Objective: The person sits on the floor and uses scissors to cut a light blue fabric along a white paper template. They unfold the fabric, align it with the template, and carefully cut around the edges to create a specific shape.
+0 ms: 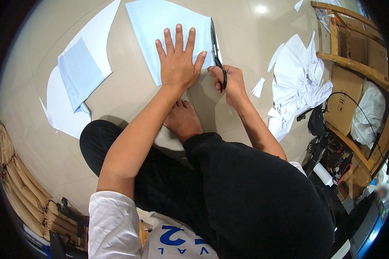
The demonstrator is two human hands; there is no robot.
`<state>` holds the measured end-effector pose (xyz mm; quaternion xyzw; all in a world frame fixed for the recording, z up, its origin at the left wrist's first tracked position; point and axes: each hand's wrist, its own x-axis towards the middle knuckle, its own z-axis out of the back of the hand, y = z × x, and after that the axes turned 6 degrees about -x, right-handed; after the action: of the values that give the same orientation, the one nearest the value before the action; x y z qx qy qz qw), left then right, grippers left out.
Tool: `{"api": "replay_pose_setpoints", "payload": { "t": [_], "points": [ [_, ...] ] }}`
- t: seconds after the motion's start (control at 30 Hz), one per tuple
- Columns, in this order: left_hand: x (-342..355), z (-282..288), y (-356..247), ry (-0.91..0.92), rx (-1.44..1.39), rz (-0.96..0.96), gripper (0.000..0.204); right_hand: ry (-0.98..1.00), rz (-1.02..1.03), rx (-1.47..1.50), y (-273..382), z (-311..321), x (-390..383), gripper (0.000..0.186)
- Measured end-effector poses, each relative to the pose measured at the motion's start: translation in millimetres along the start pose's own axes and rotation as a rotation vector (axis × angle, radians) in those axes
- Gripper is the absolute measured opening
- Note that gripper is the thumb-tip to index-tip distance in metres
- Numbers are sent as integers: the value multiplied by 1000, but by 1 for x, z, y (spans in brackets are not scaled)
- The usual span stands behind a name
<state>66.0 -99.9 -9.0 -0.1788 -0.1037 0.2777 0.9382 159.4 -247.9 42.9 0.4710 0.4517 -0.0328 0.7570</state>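
A light blue piece of fabric [149, 32] lies flat on the tiled floor in front of me. My left hand [178, 62] rests on it palm down, fingers spread. Black-handled scissors [218, 60] are in my right hand [232, 84], at the fabric's right edge. Their blades point away from me along that edge, with a thin white strip showing beside them. My thumb and fingers wrap the scissor handles. Whether the blades are parted is hard to make out. My bare foot [183, 118] is on the floor just below the left hand.
To the left lie a white sheet [58, 93] and a folded light blue piece [80, 73]. A crumpled white heap [296, 73] and a small white scrap [258, 87] lie at right. Beyond stand a wooden frame [354, 60], a cardboard box [343, 95] and a plastic bag [368, 112].
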Motion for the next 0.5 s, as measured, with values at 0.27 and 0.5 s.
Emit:
{"api": "replay_pose_setpoints", "payload": {
  "t": [0.27, 0.5],
  "points": [
    [0, 0, 0, -8, -3, -3, 74, -6, 23, 14, 8, -4, 2, 27],
    [-1, 0, 1, -22, -67, -16, 73, -13, 33, -4, 7, -3, 3, 27]
  ]
}}
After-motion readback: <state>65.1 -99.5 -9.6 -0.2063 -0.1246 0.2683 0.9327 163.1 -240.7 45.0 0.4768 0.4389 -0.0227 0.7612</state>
